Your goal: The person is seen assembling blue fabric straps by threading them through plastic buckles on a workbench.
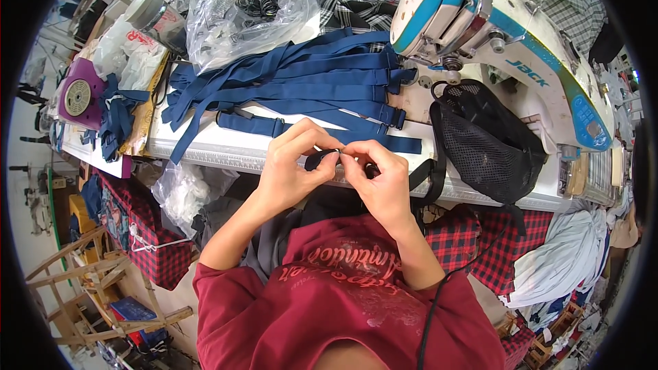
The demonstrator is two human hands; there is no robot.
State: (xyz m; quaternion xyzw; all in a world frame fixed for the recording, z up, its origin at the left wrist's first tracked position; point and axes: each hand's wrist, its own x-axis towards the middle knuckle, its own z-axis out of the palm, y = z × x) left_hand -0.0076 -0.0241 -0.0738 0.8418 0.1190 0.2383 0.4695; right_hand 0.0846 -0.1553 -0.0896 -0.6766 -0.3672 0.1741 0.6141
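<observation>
Just over the table's front edge my left hand point(289, 164) and my right hand point(382, 179) meet, fingertips touching. Both are closed in a pinch on a small dark strap point(315, 159), most of it hidden by the fingers. Beyond them lies a pile of navy blue straps point(274, 82), some with dark slider buckles point(384, 115) at their ends. To the right of my right hand a black mesh bag point(483, 140) rests on the table, its black webbing point(432, 181) hanging over the edge close to that hand.
A white and blue sewing machine point(507, 48) stands at the right. Farther back lies a clear plastic bag point(253, 7) with black pieces inside, beside a clear jar point(154, 20). A purple box-shaped device point(82, 94) sits at the left. Checked red cloth point(480, 243) hangs below the table.
</observation>
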